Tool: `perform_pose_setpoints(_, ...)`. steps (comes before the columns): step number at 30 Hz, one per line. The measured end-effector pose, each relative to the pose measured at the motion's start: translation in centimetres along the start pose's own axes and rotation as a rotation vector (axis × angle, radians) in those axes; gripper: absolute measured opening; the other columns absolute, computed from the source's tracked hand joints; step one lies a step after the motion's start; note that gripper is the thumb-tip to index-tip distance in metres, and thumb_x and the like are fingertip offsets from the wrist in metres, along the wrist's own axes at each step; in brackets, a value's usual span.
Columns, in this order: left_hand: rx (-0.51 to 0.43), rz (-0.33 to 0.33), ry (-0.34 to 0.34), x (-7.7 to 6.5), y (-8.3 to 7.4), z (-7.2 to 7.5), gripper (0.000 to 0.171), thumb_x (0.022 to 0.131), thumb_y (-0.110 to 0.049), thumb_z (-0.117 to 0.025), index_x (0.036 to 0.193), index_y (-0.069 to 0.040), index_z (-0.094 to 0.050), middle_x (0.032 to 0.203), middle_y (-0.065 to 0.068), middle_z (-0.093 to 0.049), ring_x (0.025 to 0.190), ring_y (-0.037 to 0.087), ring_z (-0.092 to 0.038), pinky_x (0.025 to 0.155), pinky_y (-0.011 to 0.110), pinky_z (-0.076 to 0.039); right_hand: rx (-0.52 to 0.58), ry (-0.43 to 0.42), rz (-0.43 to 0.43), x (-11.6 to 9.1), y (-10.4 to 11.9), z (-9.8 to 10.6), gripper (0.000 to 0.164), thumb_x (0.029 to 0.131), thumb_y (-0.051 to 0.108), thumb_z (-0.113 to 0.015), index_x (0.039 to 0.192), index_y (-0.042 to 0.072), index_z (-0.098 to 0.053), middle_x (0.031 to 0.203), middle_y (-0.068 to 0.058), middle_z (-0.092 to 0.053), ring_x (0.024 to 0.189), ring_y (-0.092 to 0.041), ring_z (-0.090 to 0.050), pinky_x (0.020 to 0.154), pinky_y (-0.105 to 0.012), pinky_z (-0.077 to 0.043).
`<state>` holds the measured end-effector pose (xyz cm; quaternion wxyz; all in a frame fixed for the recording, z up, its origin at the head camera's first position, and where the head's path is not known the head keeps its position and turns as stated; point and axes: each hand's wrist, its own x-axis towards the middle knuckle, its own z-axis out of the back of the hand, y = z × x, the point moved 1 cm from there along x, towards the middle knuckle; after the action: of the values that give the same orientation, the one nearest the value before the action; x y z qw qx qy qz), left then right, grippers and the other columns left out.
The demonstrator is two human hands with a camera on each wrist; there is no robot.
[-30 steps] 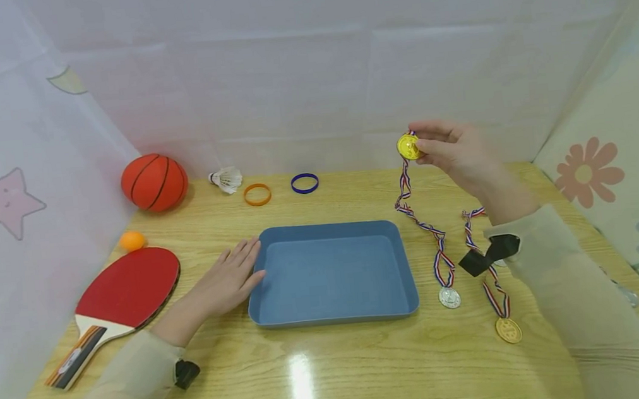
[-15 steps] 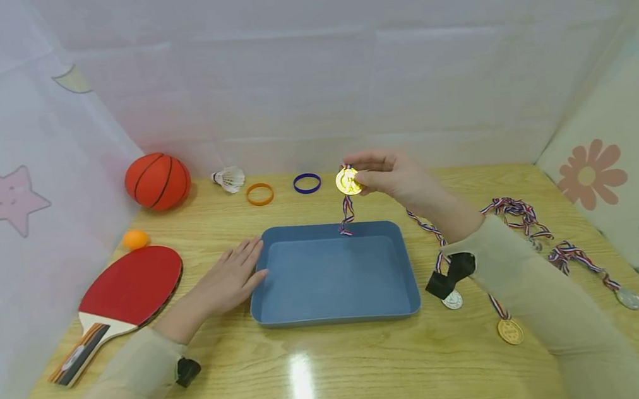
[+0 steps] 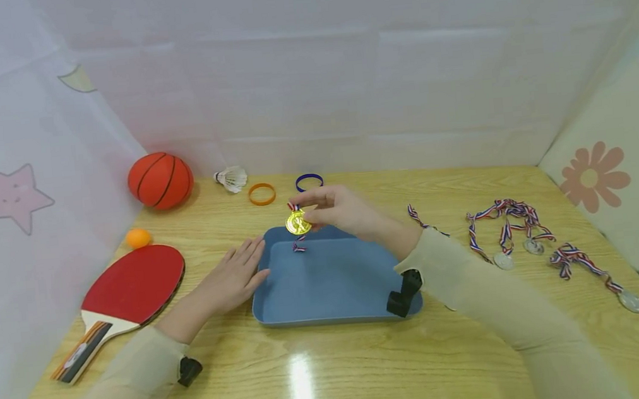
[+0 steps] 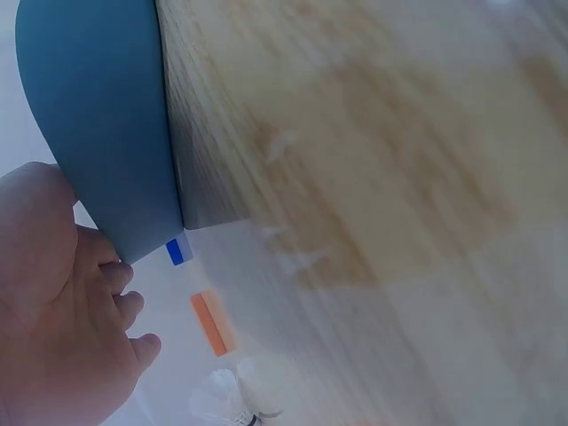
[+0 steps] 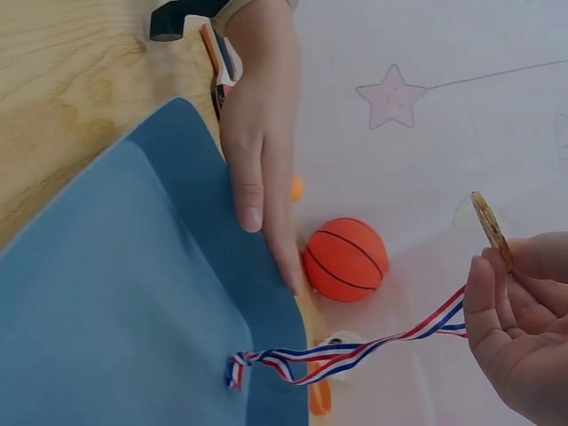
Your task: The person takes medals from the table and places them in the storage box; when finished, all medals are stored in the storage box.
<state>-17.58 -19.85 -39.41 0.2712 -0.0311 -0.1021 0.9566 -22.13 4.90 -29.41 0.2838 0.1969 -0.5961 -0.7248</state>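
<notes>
My right hand (image 3: 334, 211) pinches a gold medal (image 3: 298, 222) between thumb and fingers, over the back left of the blue tray (image 3: 341, 315). From the medal a red, white and blue ribbon (image 5: 355, 351) hangs, its lower end close over the tray in the right wrist view. My left hand (image 3: 229, 280) lies with straight fingers along the tray's left rim, the thumb reaching over it. In the left wrist view the left hand (image 4: 71, 302) touches the tray's outer wall (image 4: 106, 124).
Silver medals (image 3: 631, 301) with tangled ribbons lie at right. Behind the tray are an orange wristband (image 3: 262, 194), a blue wristband (image 3: 309, 180) and a shuttlecock (image 3: 232, 178). At left sit a small basketball (image 3: 160, 180), an orange ball (image 3: 138, 238) and a table tennis bat (image 3: 133, 285).
My right hand has carried the gold medal left and down, from above the right-hand medals to over the tray. The left hand has stayed at the tray's left rim.
</notes>
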Motion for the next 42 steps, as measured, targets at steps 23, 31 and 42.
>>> perform_pose_setpoints(23, -0.005, 0.000, -0.016, 0.0, -0.4, 0.3, 0.060, 0.100, -0.032, -0.038, 0.143, 0.007, -0.021, 0.148, 0.021, -0.020, 0.134, 0.038, -0.016, 0.105, 0.055, -0.015, -0.107, 0.121, -0.254, -0.7, -8.5, -6.2, 0.038, 0.087, -0.002, -0.059, 0.124, -0.001, -0.056, 0.120, -0.013, -0.057, 0.079, -0.016, -0.063, 0.067, -0.030, -0.054)
perform_pose_setpoints(31, 0.006, -0.004, -0.007, -0.1, -0.3, 0.3, 0.061, 0.100, -0.032, -0.037, 0.143, 0.007, -0.021, 0.148, 0.021, -0.019, 0.135, 0.038, -0.015, 0.105, 0.055, -0.015, -0.066, 0.140, -0.301, -0.9, -9.2, -8.2, 0.030, 0.086, -0.006, -0.059, 0.115, 0.000, -0.061, 0.095, -0.009, -0.063, 0.079, -0.017, -0.062, 0.064, -0.031, -0.054)
perform_pose_setpoints(42, 0.007, -0.013, -0.006, 0.0, -0.3, 0.3, 0.060, 0.100, -0.032, -0.036, 0.142, 0.008, -0.021, 0.148, 0.022, -0.019, 0.134, 0.038, -0.015, 0.105, 0.055, -0.015, -0.081, 0.117, -0.289, -0.5, -9.2, -10.0, 0.019, 0.086, -0.006, -0.057, 0.104, -0.004, -0.064, 0.077, -0.010, -0.065, 0.061, -0.019, -0.062, 0.056, -0.029, -0.054)
